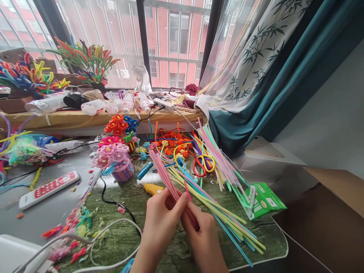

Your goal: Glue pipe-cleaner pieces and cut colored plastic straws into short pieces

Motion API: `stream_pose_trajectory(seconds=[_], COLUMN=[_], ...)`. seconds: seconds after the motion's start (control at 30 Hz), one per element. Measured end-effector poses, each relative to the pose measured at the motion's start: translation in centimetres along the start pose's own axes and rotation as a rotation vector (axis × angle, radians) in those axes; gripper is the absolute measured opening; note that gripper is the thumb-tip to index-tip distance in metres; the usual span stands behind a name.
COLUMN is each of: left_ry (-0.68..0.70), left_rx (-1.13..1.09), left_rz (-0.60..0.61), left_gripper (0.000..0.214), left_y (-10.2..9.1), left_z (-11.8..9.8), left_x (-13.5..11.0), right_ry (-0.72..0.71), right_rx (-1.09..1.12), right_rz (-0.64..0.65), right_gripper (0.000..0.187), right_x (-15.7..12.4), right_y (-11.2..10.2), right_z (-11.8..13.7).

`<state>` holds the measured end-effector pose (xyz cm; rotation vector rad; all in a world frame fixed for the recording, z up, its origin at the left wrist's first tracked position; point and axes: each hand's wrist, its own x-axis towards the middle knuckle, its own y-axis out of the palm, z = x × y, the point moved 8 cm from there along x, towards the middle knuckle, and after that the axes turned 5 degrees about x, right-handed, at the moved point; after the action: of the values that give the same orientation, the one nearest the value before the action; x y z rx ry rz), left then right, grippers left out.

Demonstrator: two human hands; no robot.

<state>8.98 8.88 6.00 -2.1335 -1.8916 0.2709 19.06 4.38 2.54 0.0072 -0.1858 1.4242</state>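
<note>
Both hands meet at the front middle of the table. My left hand is closed around a bundle of pink pipe cleaners, which slants up and away to the left. My right hand presses against the left at the thumbs, its fingers closed on the lower end of the same bundle, partly hidden by the palms. Just beyond the left hand lies a yellow glue gun. Yellow-green pipe cleaners and blue ones spread out beside the right hand.
Scissors with red and yellow handles lie among loose stems. A pot of pipe-cleaner flowers, a blue lighter and a remote control stand or lie leftward. White cable loops at front left; a green packet overhangs the right edge.
</note>
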Motion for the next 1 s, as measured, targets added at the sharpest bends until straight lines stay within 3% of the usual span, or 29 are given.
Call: stream_pose_trajectory(seconds=[0.17,0.37,0.7,0.87,0.97,1.0], left_ry=[-0.063,-0.025,0.035,0.114,0.160,0.168], left_rx=[-0.214,-0.263,-0.103,-0.032,0.072,0.132], left_rz=[0.165,0.232,0.175,0.205,0.252,0.218], left_gripper=[0.037,0.032,0.030,0.022,0.016,0.016], left_y=[0.2,0.5,0.3,2.1,3.2,3.1], left_z=[0.4,0.5,-0.5,-1.3,-0.3,0.3], left_x=[0.2,0.2,0.4,-0.1,-1.4,-1.8], right_ry=[0.036,0.099,0.035,0.018,0.041,0.048], right_rx=[0.175,0.364,0.100,0.160,0.280,0.338], right_rz=[0.074,0.099,-0.003,-0.187,-0.378,-0.448], right_gripper=[0.037,0.040,0.040,0.040,0.041,0.042], right_x=[0.0,-0.1,-0.2,-0.3,-0.7,-0.9], right_y=[0.4,1.1,0.3,-2.2,-5.1,-6.1], right_z=[-0.3,-1.2,-0.5,-1.3,-2.4,-2.8])
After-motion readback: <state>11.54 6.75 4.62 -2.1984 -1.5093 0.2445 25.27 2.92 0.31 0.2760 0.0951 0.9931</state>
